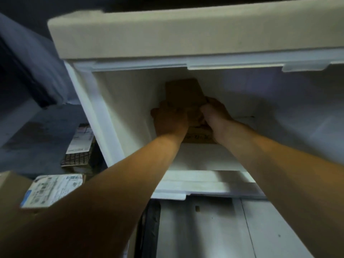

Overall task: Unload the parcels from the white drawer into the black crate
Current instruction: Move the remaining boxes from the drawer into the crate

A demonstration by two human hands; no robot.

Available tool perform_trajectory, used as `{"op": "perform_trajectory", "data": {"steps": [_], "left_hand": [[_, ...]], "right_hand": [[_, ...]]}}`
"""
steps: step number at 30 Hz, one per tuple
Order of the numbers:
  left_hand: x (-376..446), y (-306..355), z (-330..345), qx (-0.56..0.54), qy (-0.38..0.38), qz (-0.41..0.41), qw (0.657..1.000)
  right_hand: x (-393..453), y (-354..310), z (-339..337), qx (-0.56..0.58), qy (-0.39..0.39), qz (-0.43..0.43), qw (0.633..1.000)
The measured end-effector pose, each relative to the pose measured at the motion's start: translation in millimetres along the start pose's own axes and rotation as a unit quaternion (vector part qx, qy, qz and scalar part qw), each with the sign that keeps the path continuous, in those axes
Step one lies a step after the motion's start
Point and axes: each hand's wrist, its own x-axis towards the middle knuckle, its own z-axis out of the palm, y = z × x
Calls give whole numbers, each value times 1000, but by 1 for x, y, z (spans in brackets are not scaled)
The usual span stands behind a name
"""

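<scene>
Both your arms reach deep into the white drawer (115,116). Your left hand (170,120) and right hand (214,112) each close their grip, fingers curled, on a brown cardboard parcel (183,92) that sits toward the drawer's back left corner.

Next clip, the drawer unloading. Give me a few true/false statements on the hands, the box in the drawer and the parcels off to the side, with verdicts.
1. Both hands are inside the white drawer. True.
2. Only the left hand touches the brown box. False: the right hand holds it too.
3. The box lies at the drawer's front edge. False: it sits deep in, by the back wall.
4. Labelled parcels lie outside the drawer, to its left. True.
5. The drawer is packed full. False: only this box shows inside.
</scene>
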Motion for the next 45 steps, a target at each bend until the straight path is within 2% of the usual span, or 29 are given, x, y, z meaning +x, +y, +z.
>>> {"op": "perform_trajectory", "data": {"steps": [3,5,10,14,16,18,21,26,32,36,41,45], "left_hand": [[0,-3,-6,-50,-10,7,999],[-6,1,-12,-96,-27,-24,995],[-38,14,-38,-207,-39,-64,976],[-78,13,-58,-339,-68,-100,933],[-99,14,-70,-365,-88,-110,920],[-121,16,-85,-356,-116,-116,920],[-147,17,-110,-341,-158,-114,920],[-175,20,-153,-337,-131,-96,927],[-188,16,-205,-308,-102,-82,942],[-184,20,-239,-273,-113,-68,953],[-179,0,-268,-226,-204,-89,948],[-178,-4,-279,-209,-246,-116,939]], "right_hand": [[-15,4,-11,57,-26,31,998],[-28,5,-16,84,-31,44,995],[-76,-11,-31,106,-25,24,994],[-128,-26,-40,139,-4,3,990],[-157,-30,-45,164,7,-10,986],[-186,-32,-53,168,9,-14,986],[-226,-35,-68,182,-35,17,983],[-276,-42,-83,191,-87,33,977],[-312,-48,-77,182,-49,53,981],[-326,-50,-75,200,-37,62,977],[-336,-37,-69,204,-193,9,960],[-337,-37,-61,193,-247,-24,949]]}}
